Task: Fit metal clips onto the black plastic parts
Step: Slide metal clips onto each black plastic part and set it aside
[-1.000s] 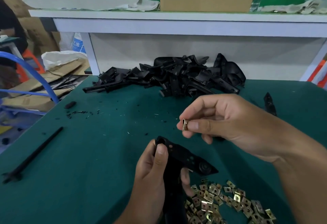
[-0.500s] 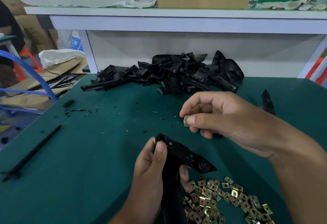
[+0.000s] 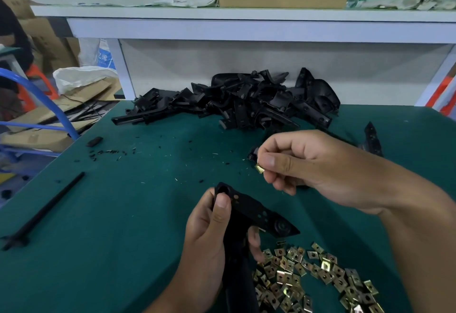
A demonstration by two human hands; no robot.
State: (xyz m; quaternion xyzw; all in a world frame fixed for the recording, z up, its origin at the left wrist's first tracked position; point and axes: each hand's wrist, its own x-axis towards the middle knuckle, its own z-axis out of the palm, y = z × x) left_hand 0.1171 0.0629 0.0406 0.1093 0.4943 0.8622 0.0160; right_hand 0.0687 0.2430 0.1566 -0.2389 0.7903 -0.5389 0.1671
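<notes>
My left hand (image 3: 209, 233) grips a black plastic part (image 3: 256, 214) by its stem, thumb pressed near the top hole; the part's flat arm points right toward a round boss. My right hand (image 3: 318, 167) hovers above and to the right of it, pinching a small brass-coloured metal clip (image 3: 259, 169) between thumb and forefinger. The clip is apart from the part. A loose heap of metal clips (image 3: 313, 278) lies on the green mat just right of my left wrist.
A big pile of black plastic parts (image 3: 246, 100) sits at the back of the green table (image 3: 98, 214). A long black strip (image 3: 47, 209) lies at left, black crumbs near it. One more black part (image 3: 372, 137) lies behind my right hand. White shelf above.
My right hand has lowered slightly and turned the clip between its fingers, so the clip now points down toward the part. My left hand holds the part in the same place.
</notes>
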